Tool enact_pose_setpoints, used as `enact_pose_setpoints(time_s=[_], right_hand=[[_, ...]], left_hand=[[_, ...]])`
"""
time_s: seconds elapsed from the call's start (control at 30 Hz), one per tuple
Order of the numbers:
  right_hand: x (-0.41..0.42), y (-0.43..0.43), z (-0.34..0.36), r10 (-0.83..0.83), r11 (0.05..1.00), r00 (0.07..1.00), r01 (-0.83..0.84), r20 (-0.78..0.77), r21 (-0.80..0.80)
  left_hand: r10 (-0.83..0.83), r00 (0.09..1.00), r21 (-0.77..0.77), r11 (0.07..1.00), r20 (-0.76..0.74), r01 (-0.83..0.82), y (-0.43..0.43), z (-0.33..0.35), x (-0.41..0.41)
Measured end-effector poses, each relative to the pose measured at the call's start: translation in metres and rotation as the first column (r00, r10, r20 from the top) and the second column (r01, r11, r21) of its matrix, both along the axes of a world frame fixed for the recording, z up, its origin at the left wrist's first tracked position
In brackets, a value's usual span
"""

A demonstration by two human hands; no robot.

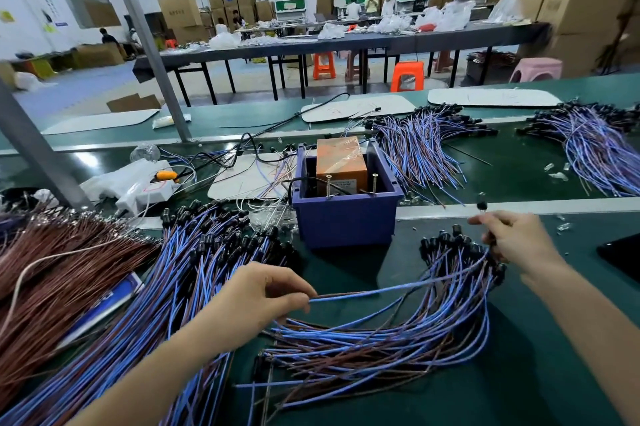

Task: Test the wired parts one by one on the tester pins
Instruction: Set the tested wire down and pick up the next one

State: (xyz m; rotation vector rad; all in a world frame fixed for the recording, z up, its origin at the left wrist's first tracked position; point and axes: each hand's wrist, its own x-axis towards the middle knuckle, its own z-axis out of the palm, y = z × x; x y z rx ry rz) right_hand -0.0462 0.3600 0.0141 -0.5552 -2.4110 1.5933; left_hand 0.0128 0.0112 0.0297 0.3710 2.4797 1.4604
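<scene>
The left hand (pixel 263 294) pinches one end of a single wired part (pixel 367 293) between thumb and fingertips. The right hand (pixel 516 242) grips the other end with curled fingers. The blue and brown wire pair hangs stretched between the two hands, just above a loose pile of wired parts (pixel 398 335). A small black cap (pixel 481 206) shows just above the right fingertips; I cannot tell whether it belongs to the held part.

Both hands are on the near side of the blue box (pixel 346 221), the left hand to its near left and the right hand to its near right. The held part crosses in front of the box without touching it, and the loose pile lies nearer still. Inside the box sits an orange block (pixel 341 162), and two upright tester pins (pixel 328 185) stand by its near wall.

Left of the box spreads a larger heap of blue wires (pixel 194 273), with a bundle of brown wires (pixel 52 269) farther left. Beyond the box to the right lies another heap of wired parts (pixel 422 148). Everything rests on the green table (pixel 519 373)
</scene>
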Motion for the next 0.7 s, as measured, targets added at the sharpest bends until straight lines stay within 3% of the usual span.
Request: enact_pose_setpoints(time_s=[0.07, 0.1, 0.13, 0.2, 0.23, 0.3, 0.37, 0.43, 0.5, 0.7], right_hand=[[0.001, -0.003, 0.003, 0.058, 0.924, 0.984, -0.118, 0.170, 0.364], [0.003, -0.009, 0.007, 0.032, 0.810, 0.963, -0.181, 0.267, 0.558], [0.007, -0.018, 0.013, -0.004, 0.704, 0.955, -0.207, 0.296, 0.679], [0.016, -0.040, 0.024, 0.076, 0.656, 0.979, -0.191, 0.187, 0.731], [0.020, -0.052, 0.030, 0.208, 0.706, 0.971, -0.234, 0.121, 0.668], [0.032, -0.083, 0.041, 0.497, 0.812, 0.868, -0.466, 0.004, 0.351], [0.039, -0.107, 0.041, 0.630, 0.773, 0.773, -0.618, -0.072, 0.143], [0.040, -0.118, 0.033, 0.580, 0.814, 0.799, -0.557, -0.160, 0.168], [0.039, -0.122, 0.027, 0.497, 0.868, 0.841, -0.488, -0.213, 0.095], [0.040, -0.128, 0.022, 0.480, 0.845, 0.849, -0.516, -0.222, -0.144]], left_hand=[[0.003, 0.999, 0.044, 0.999, -0.046, -0.001, 0.003, 0.006, -0.001], [0.007, 0.998, 0.060, 0.998, -0.063, -0.004, 0.006, 0.008, -0.002], [0.009, 0.996, 0.066, 0.998, -0.083, -0.003, 0.010, 0.011, -0.004], [0.006, 0.993, 0.073, 0.997, -0.118, 0.002, 0.021, 0.014, -0.010], [0.008, 0.993, 0.095, 0.996, -0.119, 0.003, 0.026, 0.016, -0.013], [0.027, 0.995, 0.182, 0.983, -0.092, -0.010, 0.038, 0.018, -0.019], [0.070, 0.996, 0.287, 0.957, -0.056, -0.051, 0.049, 0.019, -0.024], [0.128, 0.992, 0.396, 0.911, -0.010, -0.113, 0.056, 0.018, -0.028], [0.174, 0.984, 0.475, 0.864, 0.028, -0.167, 0.060, 0.015, -0.029], [0.259, 0.964, 0.599, 0.762, 0.066, -0.246, 0.070, 0.006, -0.029]])
